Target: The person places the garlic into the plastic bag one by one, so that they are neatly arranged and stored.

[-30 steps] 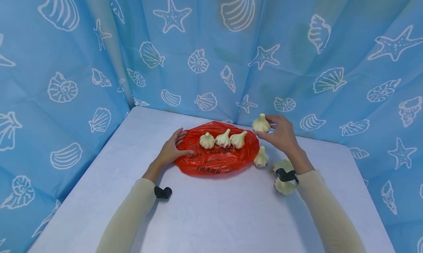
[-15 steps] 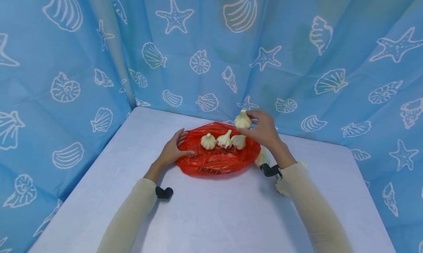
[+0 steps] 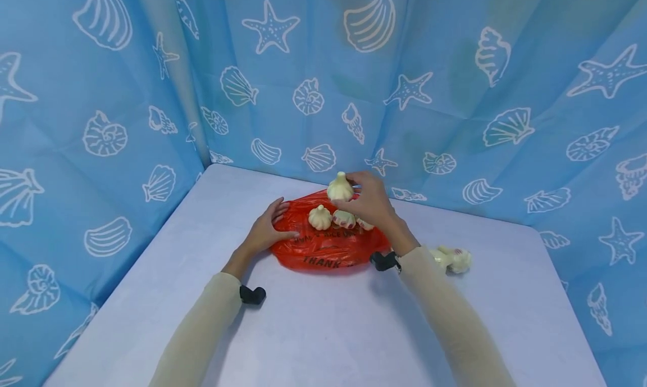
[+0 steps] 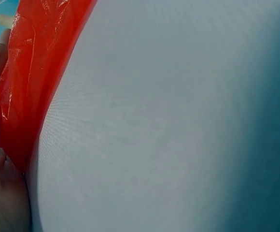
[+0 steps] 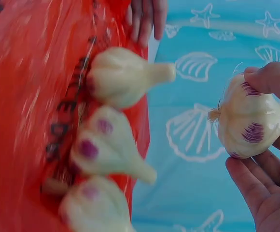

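Observation:
A red plastic bag with dark print lies on the table, bulging with contents I cannot make out. Three garlic bulbs sit in a row along its upper side: a left one, a middle one and a right one, partly behind my right hand. That hand holds another garlic bulb between thumb and fingers, raised above the bag's back edge, stem up in the head view. My left hand rests against the bag's left end, fingers extended and thumb lying over the plastic.
More garlic bulbs lie right of the bag, partly covered by my right sleeve. The white table ends at a blue curtain with shell prints, behind and at both sides.
My right hand has carried its garlic bulb leftward, from beyond the bag's right end to above the row. The left hand keeps its place on the bag.

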Tool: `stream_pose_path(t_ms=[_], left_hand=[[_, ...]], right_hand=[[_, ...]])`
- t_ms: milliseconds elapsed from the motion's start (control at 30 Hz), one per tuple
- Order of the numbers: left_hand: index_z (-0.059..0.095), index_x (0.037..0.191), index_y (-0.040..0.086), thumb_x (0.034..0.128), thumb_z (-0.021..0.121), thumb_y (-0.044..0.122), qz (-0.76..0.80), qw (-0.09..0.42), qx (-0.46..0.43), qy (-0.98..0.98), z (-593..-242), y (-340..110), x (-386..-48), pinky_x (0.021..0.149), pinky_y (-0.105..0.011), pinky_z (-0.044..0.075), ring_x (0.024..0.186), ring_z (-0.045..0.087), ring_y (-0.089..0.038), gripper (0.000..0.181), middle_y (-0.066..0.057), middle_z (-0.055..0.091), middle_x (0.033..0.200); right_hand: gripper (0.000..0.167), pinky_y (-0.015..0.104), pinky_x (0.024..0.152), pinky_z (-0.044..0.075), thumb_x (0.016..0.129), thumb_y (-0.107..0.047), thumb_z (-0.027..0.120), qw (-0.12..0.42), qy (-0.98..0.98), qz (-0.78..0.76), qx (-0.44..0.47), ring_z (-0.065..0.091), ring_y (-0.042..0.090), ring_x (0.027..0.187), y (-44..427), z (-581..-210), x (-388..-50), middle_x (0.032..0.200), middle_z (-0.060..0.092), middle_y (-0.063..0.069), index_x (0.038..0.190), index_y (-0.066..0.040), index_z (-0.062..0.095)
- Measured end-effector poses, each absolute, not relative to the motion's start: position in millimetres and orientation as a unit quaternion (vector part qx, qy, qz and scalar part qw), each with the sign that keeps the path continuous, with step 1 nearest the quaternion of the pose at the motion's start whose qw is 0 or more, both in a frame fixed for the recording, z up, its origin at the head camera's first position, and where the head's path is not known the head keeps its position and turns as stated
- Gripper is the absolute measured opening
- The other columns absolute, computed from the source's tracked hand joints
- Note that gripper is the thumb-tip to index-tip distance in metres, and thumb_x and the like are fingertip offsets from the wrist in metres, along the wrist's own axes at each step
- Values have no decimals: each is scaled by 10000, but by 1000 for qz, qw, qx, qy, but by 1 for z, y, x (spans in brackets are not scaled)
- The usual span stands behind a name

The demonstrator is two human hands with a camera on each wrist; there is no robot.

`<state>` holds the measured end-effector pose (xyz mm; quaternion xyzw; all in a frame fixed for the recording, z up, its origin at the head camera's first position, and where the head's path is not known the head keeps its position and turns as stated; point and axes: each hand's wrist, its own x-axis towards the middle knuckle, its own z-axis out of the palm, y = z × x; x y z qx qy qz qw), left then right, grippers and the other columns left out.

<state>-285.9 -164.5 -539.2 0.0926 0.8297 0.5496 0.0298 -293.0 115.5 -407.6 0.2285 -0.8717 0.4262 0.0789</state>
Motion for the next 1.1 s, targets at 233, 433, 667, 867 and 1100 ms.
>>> stream_pose_path(t_ms=[233, 433, 667, 867, 1100], left_hand=[[220, 1556, 177, 715, 877, 341, 560, 37, 86, 823, -542, -165, -287, 1077, -437, 383, 1375, 390, -231, 1079, -24, 403, 1505], [221, 1554, 157, 742, 863, 318, 563, 25, 98, 820, -544, -165, -286, 1085, -419, 376, 1364, 404, -218, 1047, -22, 415, 1492], [229, 1551, 149, 726, 866, 373, 563, 18, 99, 821, -546, -165, -287, 1087, -403, 378, 1344, 426, -213, 1066, -29, 415, 1488], [239, 1551, 171, 666, 874, 478, 559, 21, 87, 824, -541, -166, -288, 1076, -425, 388, 1350, 419, -225, 1132, -32, 409, 1498], [239, 1551, 150, 684, 865, 473, 555, 18, 93, 826, -539, -165, -287, 1088, -414, 374, 1352, 421, -209, 1117, -21, 401, 1511]], right_hand=[[613, 376, 858, 559, 770, -262, 838, 58, -863, 430, 257, 544, 228, 1074, 84, -417, -294, 1192, 562, 98, 1276, -6, 605], [614, 353, 833, 565, 778, -299, 828, 47, -863, 428, 264, 573, 205, 1036, 59, -427, -290, 1177, 568, 63, 1283, -29, 607], [603, 282, 786, 558, 765, -327, 823, 63, -880, 396, 254, 580, 171, 1002, 34, -440, -283, 1151, 587, 46, 1262, -50, 623], [589, 287, 728, 556, 737, -299, 821, 71, -898, 360, 243, 563, 176, 928, 19, -446, -287, 1115, 596, 70, 1225, -34, 626], [631, 300, 702, 544, 705, -275, 838, 49, -928, 294, 224, 542, 192, 902, 10, -453, -291, 1112, 581, 82, 1244, -40, 609]])
